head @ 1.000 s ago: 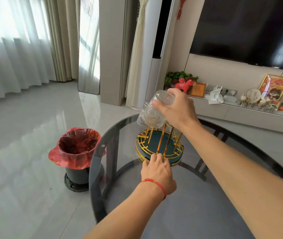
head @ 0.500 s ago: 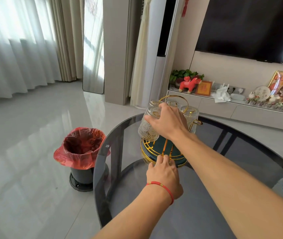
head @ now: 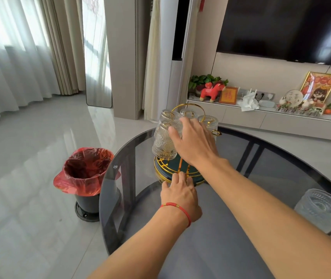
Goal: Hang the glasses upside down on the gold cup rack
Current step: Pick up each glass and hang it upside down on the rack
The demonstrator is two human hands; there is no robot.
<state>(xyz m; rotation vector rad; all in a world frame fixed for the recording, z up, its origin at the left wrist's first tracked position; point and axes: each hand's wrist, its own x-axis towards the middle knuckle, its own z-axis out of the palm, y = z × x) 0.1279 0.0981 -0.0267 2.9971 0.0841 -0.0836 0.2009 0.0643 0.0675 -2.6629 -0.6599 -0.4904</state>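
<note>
The gold cup rack [head: 157, 172], with a dark green base and a gold loop handle, stands on the far part of the round glass table [head: 271, 164]. Several clear embossed glasses hang upside down on it. My right hand [head: 194, 143] reaches over the rack, thumb and fingers still around the front-left glass [head: 163, 144], which sits upside down on its peg. My left hand [head: 180, 194], with a red string at the wrist, presses its fingertips onto the near rim of the rack's base. One more clear glass [head: 321, 210] stands on the table at the right, beyond my right forearm.
A black bin with a red liner [head: 86, 172] stands on the tiled floor just left of the table. Behind the table runs a low TV cabinet [head: 241, 119] with ornaments, under a wall-mounted TV. Curtains and a mirror line the left side.
My right hand has lowered the glass from above the rack down onto a front-left peg. My left hand has stayed on the base. The view has tilted, bringing the spare glass into sight.
</note>
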